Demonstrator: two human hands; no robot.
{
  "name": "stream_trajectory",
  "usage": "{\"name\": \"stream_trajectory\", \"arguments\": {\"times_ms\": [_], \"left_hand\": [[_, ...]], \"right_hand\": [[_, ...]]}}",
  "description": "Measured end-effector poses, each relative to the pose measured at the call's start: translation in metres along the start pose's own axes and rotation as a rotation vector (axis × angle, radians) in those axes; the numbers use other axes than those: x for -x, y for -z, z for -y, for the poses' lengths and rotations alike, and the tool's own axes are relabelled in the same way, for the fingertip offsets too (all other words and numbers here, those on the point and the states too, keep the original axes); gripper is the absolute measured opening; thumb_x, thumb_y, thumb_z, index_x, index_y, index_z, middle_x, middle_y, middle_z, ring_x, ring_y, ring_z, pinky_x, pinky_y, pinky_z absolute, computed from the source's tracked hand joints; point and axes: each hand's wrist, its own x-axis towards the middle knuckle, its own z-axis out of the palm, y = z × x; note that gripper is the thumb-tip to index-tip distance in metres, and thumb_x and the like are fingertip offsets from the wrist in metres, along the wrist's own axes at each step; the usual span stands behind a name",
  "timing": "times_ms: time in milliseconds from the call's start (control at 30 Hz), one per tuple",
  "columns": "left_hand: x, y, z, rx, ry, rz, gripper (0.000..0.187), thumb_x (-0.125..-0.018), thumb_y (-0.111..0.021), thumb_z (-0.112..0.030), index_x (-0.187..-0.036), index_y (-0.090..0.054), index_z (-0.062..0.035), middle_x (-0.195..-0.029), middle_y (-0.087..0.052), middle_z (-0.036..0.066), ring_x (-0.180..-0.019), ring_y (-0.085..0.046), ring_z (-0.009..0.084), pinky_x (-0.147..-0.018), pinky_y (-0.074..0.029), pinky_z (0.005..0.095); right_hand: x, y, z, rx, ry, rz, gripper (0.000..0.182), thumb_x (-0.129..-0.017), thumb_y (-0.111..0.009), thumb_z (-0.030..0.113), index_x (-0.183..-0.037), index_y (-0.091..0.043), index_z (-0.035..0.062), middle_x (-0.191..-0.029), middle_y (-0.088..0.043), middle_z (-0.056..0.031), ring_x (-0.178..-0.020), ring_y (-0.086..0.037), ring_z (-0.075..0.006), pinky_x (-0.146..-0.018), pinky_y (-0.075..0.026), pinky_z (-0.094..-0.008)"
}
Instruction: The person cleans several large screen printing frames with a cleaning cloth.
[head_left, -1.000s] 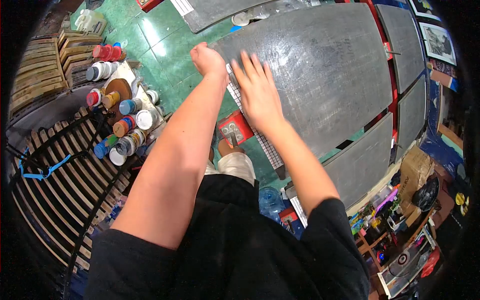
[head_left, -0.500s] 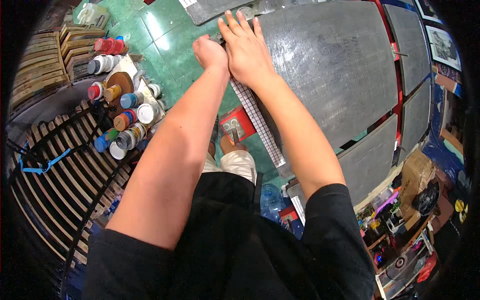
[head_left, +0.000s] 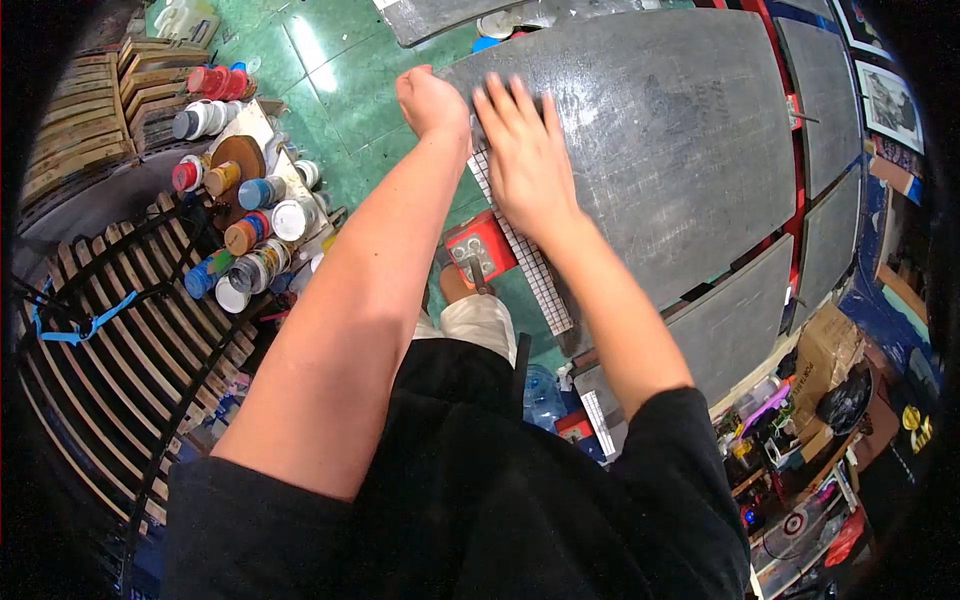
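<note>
My right hand (head_left: 527, 160) lies over the near edge of a large dark grey board (head_left: 680, 140), fingers stretched out and slightly apart, blurred by motion. Beside that board's left corner is my left hand (head_left: 436, 103), its fingers curled; what they hold, if anything, is hidden. A strip with a white grid pattern (head_left: 535, 275) runs along the board's near side, partly covered by my right hand. Below it sits a red metal block (head_left: 480, 245) with a bolt and a handle.
Paint jars (head_left: 293, 220) crowd a shelf on the left, above a slatted rack (head_left: 110, 400). More grey boards (head_left: 735, 320) stand around the large one on red arms. A water bottle (head_left: 542, 395) is near my legs, and a cluttered shelf (head_left: 790, 430) is at lower right.
My right hand has slid down and right along the board's edge, away from the corner. My left hand has shifted slightly right and stays curled.
</note>
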Motion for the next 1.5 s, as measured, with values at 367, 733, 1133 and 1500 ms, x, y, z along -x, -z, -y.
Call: {"name": "stream_trajectory", "arguments": {"times_ms": [367, 733, 1133, 1500], "left_hand": [[0.004, 0.002, -0.014, -0.169, 0.012, 0.013, 0.043, -0.096, -0.04, -0.03, -0.112, -0.067, -0.0019, -0.124, -0.068, 0.022, -0.117, -0.063, 0.0394, -0.101, -0.047, 0.0472], [-0.025, -0.004, 0.011, 0.023, 0.034, 0.055, 0.041, -0.095, -0.041, -0.028, -0.108, -0.069, -0.0002, -0.122, -0.068, 0.022, -0.114, -0.064, 0.0375, -0.1, -0.048, 0.0462], [0.003, -0.002, -0.006, -0.233, -0.047, -0.052, 0.044, -0.095, -0.039, -0.031, -0.104, -0.07, -0.002, -0.122, -0.068, 0.021, -0.115, -0.063, 0.038, -0.099, -0.046, 0.0451], [-0.007, -0.003, -0.003, -0.238, -0.068, -0.111, 0.045, -0.094, -0.042, -0.034, -0.106, -0.073, -0.0044, -0.124, -0.069, 0.02, -0.115, -0.063, 0.0375, -0.099, -0.047, 0.0457]], "right_hand": [[0.142, 0.018, 0.022, -0.054, -0.24, 0.143, 0.064, -0.089, -0.055, 0.001, -0.152, -0.051, 0.0043, -0.163, -0.042, -0.0217, -0.151, -0.037, -0.043, -0.125, -0.024, -0.059], [-0.059, -0.021, -0.011, -0.148, -0.058, -0.211, 0.053, -0.095, -0.049, 0.012, -0.146, -0.055, 0.0017, -0.159, -0.046, -0.0232, -0.148, -0.041, -0.0427, -0.125, -0.028, -0.0541], [0.189, 0.028, 0.008, -0.156, -0.269, 0.092, 0.064, -0.085, -0.064, 0.003, -0.149, -0.057, 0.0105, -0.163, -0.043, -0.0201, -0.15, -0.039, -0.0433, -0.122, -0.028, -0.0613], [-0.004, 0.005, -0.049, -0.169, -0.089, -0.232, 0.05, -0.092, -0.059, 0.007, -0.142, -0.061, 0.0085, -0.154, -0.051, -0.0216, -0.146, -0.045, -0.0413, -0.124, -0.031, -0.054]]}}
